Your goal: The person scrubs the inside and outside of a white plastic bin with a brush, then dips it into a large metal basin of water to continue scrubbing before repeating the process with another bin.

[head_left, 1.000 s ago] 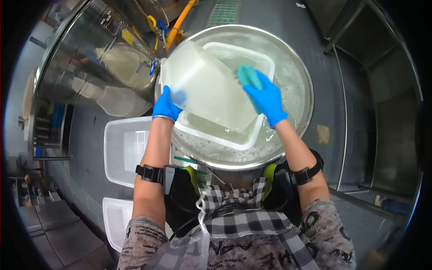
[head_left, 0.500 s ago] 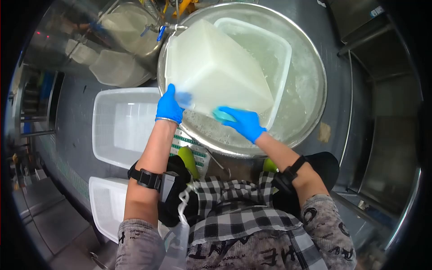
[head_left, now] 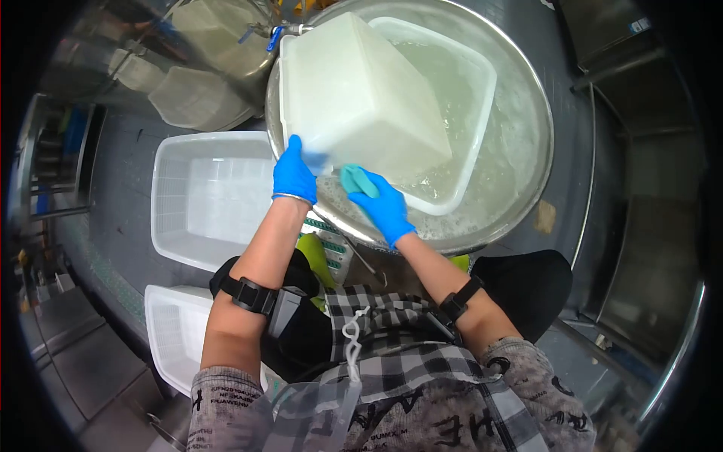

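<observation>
A white plastic tub (head_left: pixel 361 98) is tilted over a large round steel vat (head_left: pixel 544 113) of cloudy, sudsy water. My left hand (head_left: pixel 295 177), in a blue glove, grips the tub's rim at its lower left; some of its fingers show faintly through the plastic. In my gloved right hand (head_left: pixel 382 207) is a green scrubbing pad (head_left: pixel 357 181), held close by the tub's near side. Another white tub (head_left: pixel 482 124) lies in the water behind, its rim showing above the surface.
Two white basins (head_left: pixel 215 200) (head_left: pixel 177 331) stand on the floor to my left. A tap with a blue handle (head_left: pixel 276 38) reaches over the vat's far left rim. Steel shelving (head_left: pixel 648 226) stands on the right.
My right hand has moved left with the scrubbing pad along the tub's near side. My left hand keeps its hold on the rim, and the view has shifted slightly.
</observation>
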`<action>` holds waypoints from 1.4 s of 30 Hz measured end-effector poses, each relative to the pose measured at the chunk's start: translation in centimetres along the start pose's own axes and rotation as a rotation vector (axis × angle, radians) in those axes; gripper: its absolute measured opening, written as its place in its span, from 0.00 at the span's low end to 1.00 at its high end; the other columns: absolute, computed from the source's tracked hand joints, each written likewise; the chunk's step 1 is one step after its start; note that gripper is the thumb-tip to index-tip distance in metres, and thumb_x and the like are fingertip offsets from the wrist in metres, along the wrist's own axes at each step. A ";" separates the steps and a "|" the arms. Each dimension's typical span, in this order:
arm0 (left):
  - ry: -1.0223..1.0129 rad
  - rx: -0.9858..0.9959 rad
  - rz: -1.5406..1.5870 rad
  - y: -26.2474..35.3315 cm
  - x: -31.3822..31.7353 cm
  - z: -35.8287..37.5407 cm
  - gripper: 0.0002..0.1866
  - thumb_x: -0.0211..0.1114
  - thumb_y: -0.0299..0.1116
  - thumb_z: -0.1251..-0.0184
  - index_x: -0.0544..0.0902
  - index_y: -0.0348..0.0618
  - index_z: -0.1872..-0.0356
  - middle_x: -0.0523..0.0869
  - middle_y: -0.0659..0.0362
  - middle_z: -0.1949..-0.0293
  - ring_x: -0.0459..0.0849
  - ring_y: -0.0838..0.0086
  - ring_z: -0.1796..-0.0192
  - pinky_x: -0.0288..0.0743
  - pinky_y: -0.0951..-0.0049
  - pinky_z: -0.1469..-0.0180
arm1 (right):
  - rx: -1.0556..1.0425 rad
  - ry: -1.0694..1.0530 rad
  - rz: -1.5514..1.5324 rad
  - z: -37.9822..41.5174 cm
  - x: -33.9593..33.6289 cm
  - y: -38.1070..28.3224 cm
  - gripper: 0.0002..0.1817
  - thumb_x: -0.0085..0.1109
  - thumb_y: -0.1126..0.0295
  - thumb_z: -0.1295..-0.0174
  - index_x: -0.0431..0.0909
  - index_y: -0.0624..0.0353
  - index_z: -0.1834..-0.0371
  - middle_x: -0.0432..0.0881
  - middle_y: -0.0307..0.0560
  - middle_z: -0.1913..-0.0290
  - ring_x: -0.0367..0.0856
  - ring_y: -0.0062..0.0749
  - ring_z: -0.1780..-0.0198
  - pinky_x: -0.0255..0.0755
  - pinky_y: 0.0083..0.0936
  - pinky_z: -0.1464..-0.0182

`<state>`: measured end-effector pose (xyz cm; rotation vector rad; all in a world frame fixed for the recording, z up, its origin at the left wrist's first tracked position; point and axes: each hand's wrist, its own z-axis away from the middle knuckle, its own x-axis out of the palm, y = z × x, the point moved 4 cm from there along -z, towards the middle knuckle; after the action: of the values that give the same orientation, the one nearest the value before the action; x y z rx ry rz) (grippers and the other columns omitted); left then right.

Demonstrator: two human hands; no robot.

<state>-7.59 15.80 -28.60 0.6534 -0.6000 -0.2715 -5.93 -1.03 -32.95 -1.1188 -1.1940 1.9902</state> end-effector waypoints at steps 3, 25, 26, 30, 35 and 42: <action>0.008 -0.032 -0.020 -0.6 -0.1 0.6 0.21 0.49 0.42 0.37 0.69 0.36 0.50 0.75 0.52 0.54 0.74 0.63 0.53 0.67 0.65 0.49 | 0.025 -0.043 0.075 -0.2 -1.8 2.2 0.27 0.62 0.55 0.57 0.69 0.40 0.49 0.77 0.49 0.59 0.77 0.41 0.60 0.69 0.29 0.58; -0.027 0.005 -0.094 0.3 1.2 0.5 0.21 0.50 0.42 0.38 0.68 0.36 0.50 0.76 0.52 0.56 0.76 0.65 0.57 0.71 0.67 0.55 | -0.356 -0.016 0.280 -0.1 -3.7 -1.8 0.21 0.58 0.60 0.53 0.71 0.41 0.52 0.77 0.43 0.58 0.76 0.38 0.60 0.71 0.28 0.62; -0.031 0.008 -0.096 0.4 1.0 0.1 0.21 0.50 0.42 0.38 0.68 0.36 0.50 0.76 0.52 0.56 0.76 0.65 0.57 0.71 0.67 0.55 | -0.362 -0.019 0.281 -0.2 -3.9 -1.2 0.21 0.57 0.60 0.52 0.70 0.41 0.52 0.76 0.43 0.58 0.76 0.38 0.60 0.70 0.27 0.61; -0.025 0.000 -0.100 0.3 0.6 0.2 0.21 0.51 0.41 0.38 0.69 0.36 0.51 0.77 0.52 0.58 0.77 0.65 0.58 0.71 0.67 0.56 | -0.317 -0.108 0.430 -0.7 -3.2 -3.0 0.20 0.57 0.61 0.51 0.70 0.42 0.51 0.76 0.41 0.56 0.76 0.37 0.58 0.70 0.25 0.59; -0.011 0.003 -0.156 0.9 0.9 0.0 0.20 0.51 0.41 0.39 0.70 0.35 0.52 0.78 0.52 0.60 0.77 0.64 0.60 0.72 0.68 0.57 | -0.332 -0.117 0.271 -1.3 -4.6 -0.1 0.20 0.56 0.60 0.51 0.71 0.42 0.52 0.76 0.41 0.57 0.76 0.37 0.59 0.70 0.26 0.60; -0.029 0.009 -0.189 0.6 0.6 -0.3 0.21 0.51 0.42 0.39 0.71 0.35 0.53 0.78 0.51 0.59 0.77 0.63 0.59 0.71 0.66 0.57 | -0.373 -0.010 0.316 -1.7 -4.3 3.0 0.18 0.56 0.59 0.51 0.72 0.43 0.55 0.78 0.43 0.63 0.77 0.40 0.64 0.70 0.29 0.65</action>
<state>-6.90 16.19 -28.11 0.7171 -0.5683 -0.4554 -2.48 -5.05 -34.50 -1.5665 -1.5142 2.0492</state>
